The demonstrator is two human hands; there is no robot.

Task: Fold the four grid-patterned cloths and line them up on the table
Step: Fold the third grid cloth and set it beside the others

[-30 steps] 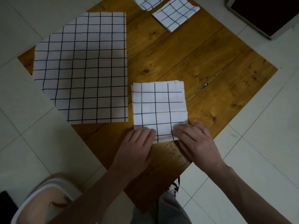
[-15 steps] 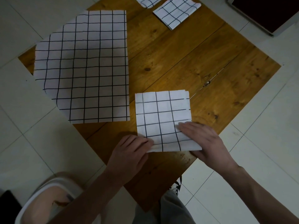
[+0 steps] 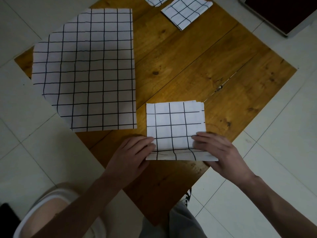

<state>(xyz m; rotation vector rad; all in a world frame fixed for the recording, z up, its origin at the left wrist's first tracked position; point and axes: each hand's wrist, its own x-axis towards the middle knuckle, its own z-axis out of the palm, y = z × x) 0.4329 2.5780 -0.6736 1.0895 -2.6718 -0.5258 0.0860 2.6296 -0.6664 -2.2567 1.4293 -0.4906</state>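
Note:
A folded white cloth with a black grid (image 3: 175, 124) lies near the front corner of the wooden table (image 3: 197, 66). Its near edge is lifted off the wood. My left hand (image 3: 132, 155) pinches that edge at the left corner, and my right hand (image 3: 219, 152) pinches it at the right corner, fingers on top. A large unfolded grid cloth (image 3: 85, 69) is spread flat on the left, hanging over the table's left edges. At the far edge lie two folded grid cloths, one whole (image 3: 187, 11) and one cut off by the frame (image 3: 156, 0).
The table stands corner-on to me over a pale tiled floor (image 3: 274, 143). A dark box with a pale frame (image 3: 281, 12) sits on the floor at the far right. My knees and a shoe show below the table's near corner.
The folded cloth has slid toward me and its near edge has come up off the table. Both hands moved from pressing on that edge to pinching its corners.

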